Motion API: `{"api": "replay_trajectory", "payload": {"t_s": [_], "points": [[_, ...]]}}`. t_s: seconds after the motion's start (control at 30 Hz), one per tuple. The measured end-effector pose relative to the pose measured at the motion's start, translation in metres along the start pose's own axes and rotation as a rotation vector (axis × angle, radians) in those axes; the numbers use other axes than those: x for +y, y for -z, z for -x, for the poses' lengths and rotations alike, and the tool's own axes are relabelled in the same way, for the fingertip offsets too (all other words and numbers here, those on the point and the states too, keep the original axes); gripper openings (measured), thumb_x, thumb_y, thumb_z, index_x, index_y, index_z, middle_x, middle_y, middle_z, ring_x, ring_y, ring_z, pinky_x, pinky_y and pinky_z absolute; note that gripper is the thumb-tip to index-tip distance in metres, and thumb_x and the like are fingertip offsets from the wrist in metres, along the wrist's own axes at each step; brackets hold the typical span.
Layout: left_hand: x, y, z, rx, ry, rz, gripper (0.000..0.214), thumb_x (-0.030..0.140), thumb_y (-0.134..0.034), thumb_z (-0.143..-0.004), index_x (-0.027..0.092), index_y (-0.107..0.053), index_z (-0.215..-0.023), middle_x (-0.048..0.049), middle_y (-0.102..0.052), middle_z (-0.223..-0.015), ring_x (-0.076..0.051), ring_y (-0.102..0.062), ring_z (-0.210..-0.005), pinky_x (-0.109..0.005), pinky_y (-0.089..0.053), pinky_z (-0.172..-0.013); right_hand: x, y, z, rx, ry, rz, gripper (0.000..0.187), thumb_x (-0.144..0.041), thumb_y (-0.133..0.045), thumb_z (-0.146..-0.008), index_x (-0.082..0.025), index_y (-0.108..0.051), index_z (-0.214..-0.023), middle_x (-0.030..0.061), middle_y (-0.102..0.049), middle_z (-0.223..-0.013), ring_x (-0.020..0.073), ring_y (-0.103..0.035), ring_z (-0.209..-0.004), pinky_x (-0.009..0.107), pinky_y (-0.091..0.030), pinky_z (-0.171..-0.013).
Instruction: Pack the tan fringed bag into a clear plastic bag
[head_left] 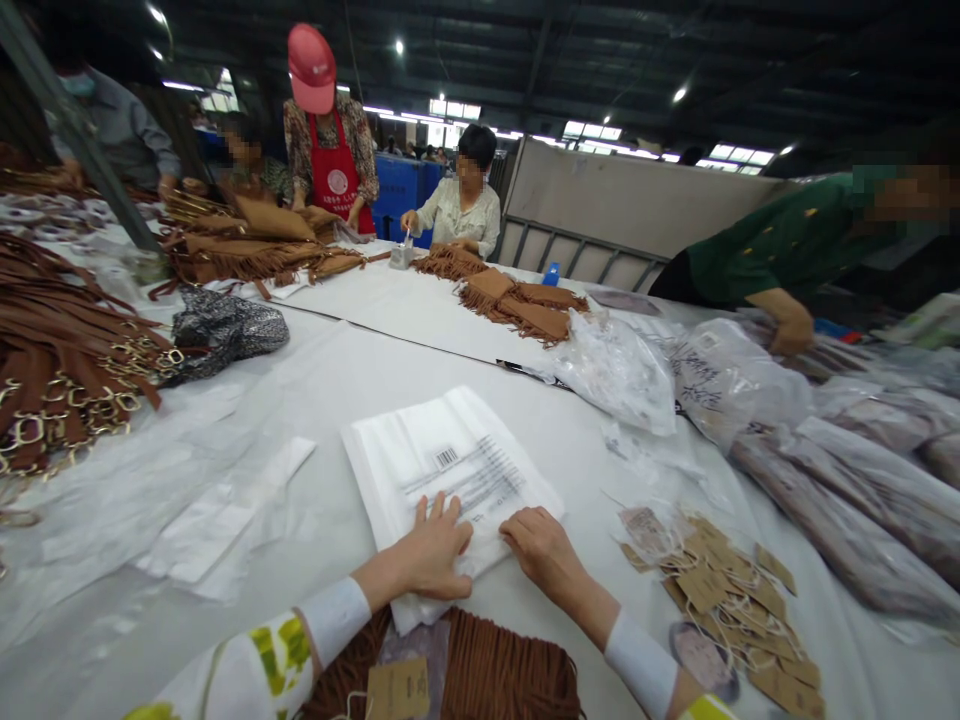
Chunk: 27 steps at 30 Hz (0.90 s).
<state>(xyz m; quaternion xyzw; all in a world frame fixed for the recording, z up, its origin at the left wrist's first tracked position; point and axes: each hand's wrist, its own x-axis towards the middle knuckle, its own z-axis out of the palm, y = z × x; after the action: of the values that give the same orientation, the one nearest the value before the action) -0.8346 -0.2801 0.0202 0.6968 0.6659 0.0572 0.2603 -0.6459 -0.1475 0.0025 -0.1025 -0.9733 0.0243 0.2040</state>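
A stack of white printed plastic bags (420, 430) lies in front of me, with a barcode and lines of small text on top. My left hand (431, 550) rests on its near part with the fingers spread. At the right edge of the stack, my right hand (544, 550) has its fingers curled together, pinching the plastic of a bag. Closest to my body is a brown fringed leather bag (510, 665), partly under the plastic stack. A brown cardboard tag (397, 688) and a small clear packet lie on it.
Cardboard tags with white strings (739, 600) are heaped at right, near wrapped long bundles (832, 530). Brown straps with gold clasps (67, 370) pile up at left beside a dark crumpled bag (225, 330). Fringed brown pieces (517, 300) lie across the table, where several people work.
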Motion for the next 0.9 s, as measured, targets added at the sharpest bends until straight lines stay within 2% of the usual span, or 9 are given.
{"api": "replay_trajectory", "payload": {"t_s": [0.07, 0.23, 0.43, 0.5, 0.57, 0.63, 0.7, 0.8, 0.9], "points": [[0.001, -0.002, 0.0, -0.006, 0.001, -0.018, 0.045, 0.044, -0.068, -0.065, 0.018, -0.051, -0.097, -0.0185, -0.023, -0.15, -0.05, -0.014, -0.139, -0.07, -0.014, -0.107, -0.001, 0.001, 0.001, -0.007, 0.007, 0.016, 0.021, -0.015, -0.045, -0.093, -0.017, -0.062, -0.081, 0.0031, -0.059, -0.072, 0.0153, -0.05, -0.071, 0.029, -0.035, -0.069], [-0.001, -0.004, 0.001, 0.001, -0.001, -0.019, 0.044, 0.044, -0.068, -0.066, 0.017, -0.052, -0.097, -0.0206, -0.022, -0.151, -0.05, -0.012, -0.139, -0.069, -0.014, -0.108, -0.001, 0.002, 0.008, -0.045, 0.028, 0.019, 0.023, -0.009, -0.041, -0.091, -0.016, -0.063, -0.09, 0.0043, -0.061, -0.076, 0.0157, -0.051, -0.073, 0.029, -0.036, -0.07], [-0.002, -0.009, -0.001, 0.011, -0.012, 0.011, 0.041, 0.042, -0.069, -0.065, 0.016, -0.055, -0.093, -0.0205, -0.022, -0.152, -0.05, -0.011, -0.139, -0.068, -0.011, -0.109, -0.005, -0.002, 0.008, -0.001, -0.038, -0.031, 0.022, -0.014, -0.043, -0.093, -0.017, -0.062, -0.082, 0.0038, -0.062, -0.073, 0.0157, -0.053, -0.071, 0.03, -0.039, -0.07], [0.0, -0.006, -0.001, 0.025, -0.011, 0.046, 0.042, 0.043, -0.07, -0.065, 0.017, -0.055, -0.094, -0.0198, -0.024, -0.152, -0.05, -0.01, -0.14, -0.069, -0.01, -0.109, -0.007, 0.003, 0.006, -0.028, -0.051, -0.102, 0.018, -0.015, -0.045, -0.091, -0.018, -0.062, -0.085, 0.0044, -0.064, -0.077, 0.0164, -0.056, -0.075, 0.031, -0.041, -0.073], [-0.002, 0.002, 0.003, 0.042, -0.02, 0.128, 0.043, 0.044, -0.067, -0.069, 0.019, -0.054, -0.102, -0.0171, -0.029, -0.15, -0.045, -0.015, -0.141, -0.068, -0.011, -0.11, -0.003, 0.01, 0.008, -0.045, -0.088, -0.174, 0.015, -0.017, -0.049, -0.087, -0.018, -0.061, -0.096, 0.0069, -0.066, -0.09, 0.0192, -0.059, -0.087, 0.034, -0.044, -0.081], [-0.01, 0.015, 0.014, 0.088, -0.041, 0.235, 0.039, 0.037, -0.058, -0.078, 0.023, -0.05, -0.113, -0.0137, -0.033, -0.15, -0.036, -0.02, -0.142, -0.064, -0.014, -0.113, 0.009, 0.017, 0.011, -0.009, -0.196, -0.207, 0.029, -0.021, -0.051, -0.084, -0.019, -0.056, -0.112, 0.0102, -0.065, -0.107, 0.0229, -0.058, -0.102, 0.039, -0.045, -0.09], [-0.025, 0.028, 0.031, 0.148, -0.06, 0.269, 0.045, 0.022, -0.05, -0.078, 0.024, -0.044, -0.122, -0.0104, -0.031, -0.152, -0.028, -0.02, -0.143, -0.058, -0.014, -0.116, 0.028, 0.019, 0.015, 0.071, -0.396, -0.202, 0.04, -0.028, -0.049, -0.083, -0.018, -0.05, -0.123, 0.0125, -0.061, -0.118, 0.0252, -0.056, -0.111, 0.043, -0.044, -0.095], [-0.057, 0.038, 0.061, 0.217, -0.071, 0.054, 0.073, 0.007, -0.05, -0.063, 0.025, -0.037, -0.133, -0.0081, -0.025, -0.156, -0.028, -0.011, -0.145, -0.056, -0.006, -0.118, 0.06, 0.011, 0.016, 0.089, -0.751, -0.205, 0.053, -0.045, -0.044, -0.086, -0.015, -0.044, -0.13, 0.0162, -0.058, -0.122, 0.0276, -0.056, -0.114, 0.045, -0.046, -0.095], [-0.083, 0.036, 0.076, 0.207, -0.124, -0.245, 0.094, 0.001, -0.053, -0.055, 0.029, -0.028, -0.141, -0.0105, -0.02, -0.157, -0.032, -0.009, -0.145, -0.06, -0.005, -0.116, 0.08, -0.007, 0.01, -0.053, -0.966, -0.212, 0.069, -0.056, -0.045, -0.084, -0.009, -0.04, -0.134, 0.021, -0.059, -0.122, 0.0297, -0.057, -0.113, 0.044, -0.046, -0.094]]}}
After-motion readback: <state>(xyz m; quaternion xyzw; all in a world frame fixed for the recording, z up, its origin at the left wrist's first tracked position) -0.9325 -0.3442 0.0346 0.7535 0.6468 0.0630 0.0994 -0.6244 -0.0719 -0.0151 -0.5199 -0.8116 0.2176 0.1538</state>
